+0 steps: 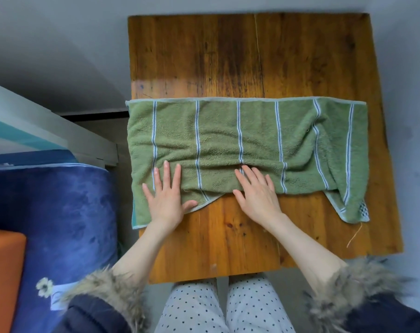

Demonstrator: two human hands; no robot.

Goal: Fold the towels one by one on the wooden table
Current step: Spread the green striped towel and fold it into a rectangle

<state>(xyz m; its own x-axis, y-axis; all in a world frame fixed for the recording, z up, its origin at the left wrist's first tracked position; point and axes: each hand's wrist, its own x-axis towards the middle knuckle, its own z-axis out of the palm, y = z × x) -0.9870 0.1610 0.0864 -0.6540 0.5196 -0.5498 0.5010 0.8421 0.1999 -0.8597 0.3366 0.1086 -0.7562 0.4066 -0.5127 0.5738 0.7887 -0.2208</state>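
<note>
A green towel (247,140) with thin white and blue stripes lies spread across the middle of the wooden bench (228,56), its long side running left to right. Its far edge is straight. The near edge is uneven: the cloth is doubled over along the near side, and a corner hangs lower at the near left and another at the near right, where a loose thread trails onto the wood. Wrinkles bunch through the middle of the towel.

The left hand (166,200) lies flat, palm down, on the near left part of the towel, fingers spread and pointing away, gripping nothing. The right hand (257,191) is also flat and open, fingers on the near edge of the towel close to the centre, heel of the palm over bare wood.

Both forearms are bare up to fur-trimmed dark blue sleeves (100,306). Dotted pale trousers (218,308) show below the near edge of the bench. To the left stands a dark blue cushioned piece (59,212) with a flower mark, and an orange block (4,272) at the near left.
</note>
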